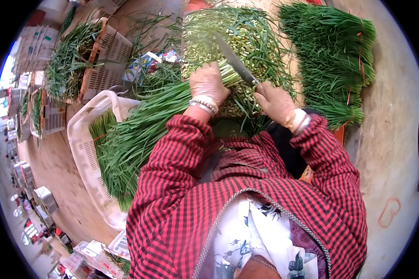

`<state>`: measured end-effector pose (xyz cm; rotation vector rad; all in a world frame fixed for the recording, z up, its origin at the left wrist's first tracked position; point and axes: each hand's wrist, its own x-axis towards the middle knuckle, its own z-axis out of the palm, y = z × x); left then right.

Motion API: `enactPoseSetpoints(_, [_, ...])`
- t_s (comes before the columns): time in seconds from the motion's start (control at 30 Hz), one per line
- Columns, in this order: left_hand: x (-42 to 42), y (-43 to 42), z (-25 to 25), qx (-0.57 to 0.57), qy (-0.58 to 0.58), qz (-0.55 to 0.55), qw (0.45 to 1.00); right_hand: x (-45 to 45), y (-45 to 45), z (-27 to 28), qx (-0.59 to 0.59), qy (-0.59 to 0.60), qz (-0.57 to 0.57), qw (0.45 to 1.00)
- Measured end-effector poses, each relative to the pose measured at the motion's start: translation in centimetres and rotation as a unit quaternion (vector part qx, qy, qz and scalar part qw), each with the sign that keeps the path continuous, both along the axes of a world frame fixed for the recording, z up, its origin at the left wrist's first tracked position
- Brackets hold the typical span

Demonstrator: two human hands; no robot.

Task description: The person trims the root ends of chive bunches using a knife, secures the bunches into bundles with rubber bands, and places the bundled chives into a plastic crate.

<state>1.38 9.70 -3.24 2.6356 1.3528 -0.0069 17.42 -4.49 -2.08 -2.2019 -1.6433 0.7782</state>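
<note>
My left hand (208,84), in a thin pale glove, is closed around a bunch of long green stalks (158,104). Their pale cut ends point right, and the leaves trail left over a white basket (86,135). My right hand (277,103), gloved too, grips the handle of a knife (235,58). The blade lies at the pale ends, tip toward the upper left. Beneath and beyond it, chopped pale pieces and loose green leaves (258,35) are heaped on a board.
Tied green bundles (330,56) are stacked along the right. At the upper left stands a crate (104,60) full of loose greens (72,65). Loose leaves and printed packaging (149,63) lie between crate and board. More crates (46,197) line the far left.
</note>
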Motion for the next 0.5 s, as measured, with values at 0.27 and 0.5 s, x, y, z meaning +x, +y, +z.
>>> enactPoseSetpoints(0.27, [0.9,-0.4,0.7,-0.008,0.039,0.004,0.999,0.4,-2.8,2.5,0.023,0.025,0.009,0.999])
enactPoseSetpoints(0.5, [0.8,-0.6,0.6,0.008,0.048,0.001,0.999,0.6,-2.3,2.7,-0.045,0.056,0.038,0.997])
